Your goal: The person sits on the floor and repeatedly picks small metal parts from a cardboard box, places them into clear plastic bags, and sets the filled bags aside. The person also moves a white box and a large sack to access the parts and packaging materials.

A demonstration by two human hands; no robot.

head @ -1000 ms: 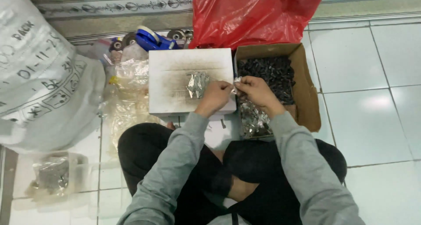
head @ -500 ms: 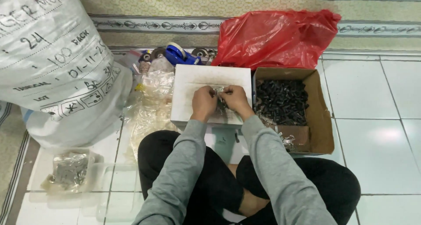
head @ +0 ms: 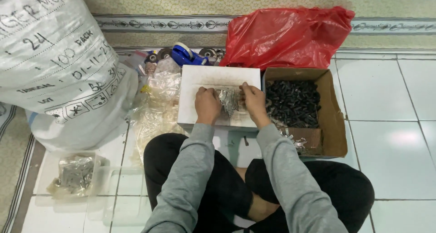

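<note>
Both hands sit closer together than a second ago, when my right hand reached toward the cardboard box. Nearest me, my crossed legs rest on the tiled floor point(head: 399, 137). My left hand point(head: 207, 104) and right hand point(head: 253, 101) are each pinched shut on the small clear packet point(head: 228, 100), which lies on the white box point(head: 218, 81). Just right, the cardboard box point(head: 334, 119) holds dark small parts point(head: 293, 103). Beyond lie a blue tape dispenser point(head: 185, 55) and red plastic bag point(head: 286, 35).
</note>
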